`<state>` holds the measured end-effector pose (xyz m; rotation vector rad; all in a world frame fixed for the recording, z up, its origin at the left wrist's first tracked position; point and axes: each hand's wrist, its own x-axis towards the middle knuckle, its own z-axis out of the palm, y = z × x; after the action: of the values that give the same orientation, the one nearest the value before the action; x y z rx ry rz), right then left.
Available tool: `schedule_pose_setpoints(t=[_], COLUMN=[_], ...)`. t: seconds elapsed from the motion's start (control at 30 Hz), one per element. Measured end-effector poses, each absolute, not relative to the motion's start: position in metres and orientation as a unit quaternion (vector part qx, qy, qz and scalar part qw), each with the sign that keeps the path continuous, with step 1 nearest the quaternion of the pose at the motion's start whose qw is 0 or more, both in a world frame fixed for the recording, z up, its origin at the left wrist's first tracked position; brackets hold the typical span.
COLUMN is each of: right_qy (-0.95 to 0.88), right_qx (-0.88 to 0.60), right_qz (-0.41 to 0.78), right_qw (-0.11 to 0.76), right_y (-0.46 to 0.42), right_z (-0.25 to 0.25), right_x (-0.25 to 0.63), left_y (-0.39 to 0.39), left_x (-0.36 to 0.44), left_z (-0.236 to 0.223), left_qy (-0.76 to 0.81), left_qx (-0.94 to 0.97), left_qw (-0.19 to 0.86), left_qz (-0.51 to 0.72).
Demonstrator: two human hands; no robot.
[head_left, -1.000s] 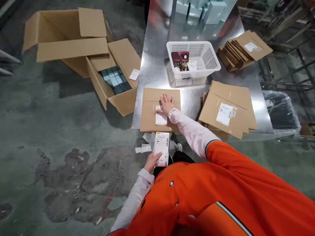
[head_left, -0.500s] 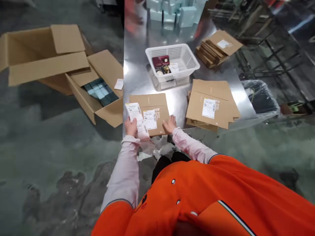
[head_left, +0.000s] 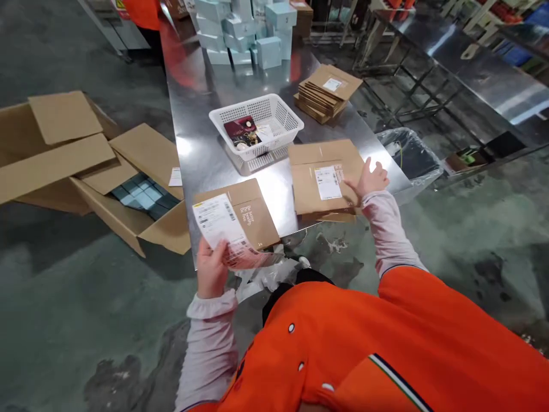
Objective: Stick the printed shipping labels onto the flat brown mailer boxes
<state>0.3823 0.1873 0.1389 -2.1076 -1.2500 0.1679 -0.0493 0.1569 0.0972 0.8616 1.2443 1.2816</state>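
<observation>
My left hand (head_left: 211, 266) pinches the lower end of a strip of printed shipping labels (head_left: 218, 220), and its clear plastic backing trails toward the table's front edge. Under the strip lies a flat brown cardboard mailer (head_left: 259, 220) with white print. To the right, my right hand (head_left: 372, 178) is at the right edge of another cardboard mailer (head_left: 306, 157). Its fingers are spread, with the thumb over the cardboard. That mailer bears a white shipping label (head_left: 328, 183) and rests on more flat cardboard.
A white plastic basket (head_left: 285, 121) holding small items stands mid-table. Behind are a stack of mailers (head_left: 321, 97) and pale blue boxes (head_left: 270, 52). Open cartons (head_left: 146, 149) sit at the left; a plastic-lined bin (head_left: 414, 157) stands at the right. Another person's orange clothing (head_left: 143, 12) shows at the top.
My right hand has moved from the left mailer to the right one. My left hand has lifted the label strip toward me. The view has shifted, showing more of the table's far end.
</observation>
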Motion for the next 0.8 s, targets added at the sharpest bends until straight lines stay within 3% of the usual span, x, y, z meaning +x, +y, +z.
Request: schedule_pose_setpoints(t=[0.07,0.13,0.23,0.3,0.47,0.63,0.8], right_qy=[-0.515,-0.549,-0.483,-0.472,-0.54,-0.579,-0.642], right_qx=[-0.775,-0.627,-0.484,-0.48,-0.535,-0.543,-0.57], right_qz=[0.213,0.477,0.635,0.642,0.586,0.551,0.448], right_qw=[0.299,0.28,0.36,0.366,0.281,0.258,0.25], right_y=[0.189,0.183,0.163,0.153,0.161,0.179,0.226], right_z=[0.13,0.114,0.09,0.08,0.073,0.065,0.03], right_x=[0.321,0.243,0.154,0.128,0.124,0.116,0.095], left_y=[0.145,0.135,0.129,0.13,0.13,0.123,0.123], left_x=[-0.029,-0.018,-0.019,-0.026,-0.036,-0.024,-0.033], left_z=[0.092,0.086,0.08,0.077,0.063,0.041,0.008], left_qy=[0.501,0.485,0.482,0.507,0.585,0.665,0.633], left_qx=[0.381,0.41,0.421,0.385,0.33,0.262,0.187], left_qw=[0.574,0.603,0.629,0.621,0.577,0.465,0.596], left_qz=[0.524,0.482,0.441,0.458,0.465,0.522,0.457])
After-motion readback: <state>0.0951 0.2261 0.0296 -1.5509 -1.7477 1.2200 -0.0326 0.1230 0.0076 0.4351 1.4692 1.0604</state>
